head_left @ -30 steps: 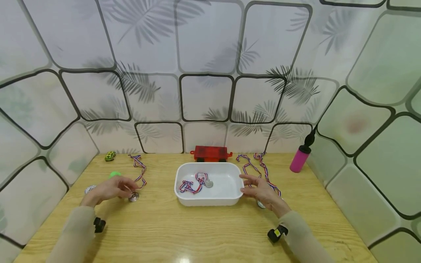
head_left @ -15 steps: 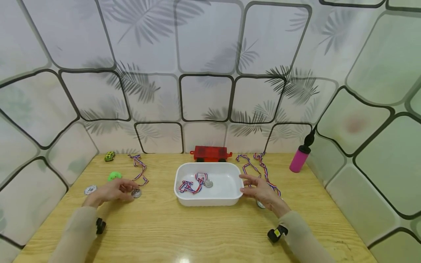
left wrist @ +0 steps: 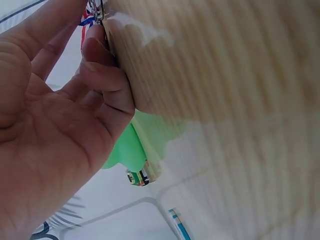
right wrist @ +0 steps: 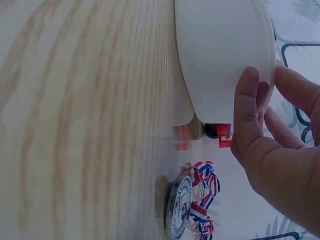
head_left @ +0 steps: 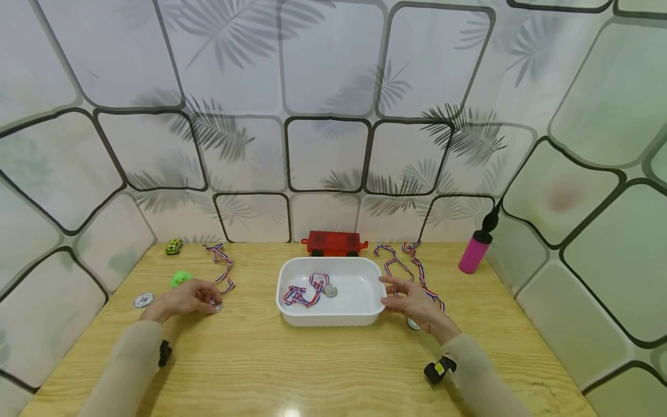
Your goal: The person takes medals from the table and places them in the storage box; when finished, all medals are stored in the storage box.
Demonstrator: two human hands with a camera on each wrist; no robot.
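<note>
My left hand (head_left: 187, 298) is low over the table's left side, fingertips pinching a silver medal (head_left: 217, 308). Its striped ribbon (head_left: 224, 269) trails back across the wood. In the left wrist view the medal (left wrist: 96, 7) shows only at the top edge, between thumb and fingers. At the centre stands a white plastic tub (head_left: 329, 320) holding one medal (head_left: 330, 291) with a bunched ribbon (head_left: 297, 296). My right hand (head_left: 417, 304) grips the tub's right rim; in the right wrist view one finger lies against the outer wall (right wrist: 215, 60).
Two ribbons (head_left: 424, 284) lie right of the tub, with a medal (right wrist: 179, 207) under the right hand. Behind the tub is a red toy wagon (head_left: 334, 243). A pink pump (head_left: 474, 252) stands back right. Leftward lie a green toy (head_left: 181, 278), a toy car (head_left: 174, 247) and a round badge (head_left: 143, 300).
My left hand has shifted slightly right and closed its fingertips on the medal. The green toy and round badge have come into fuller view. The right hand and tub stay put.
</note>
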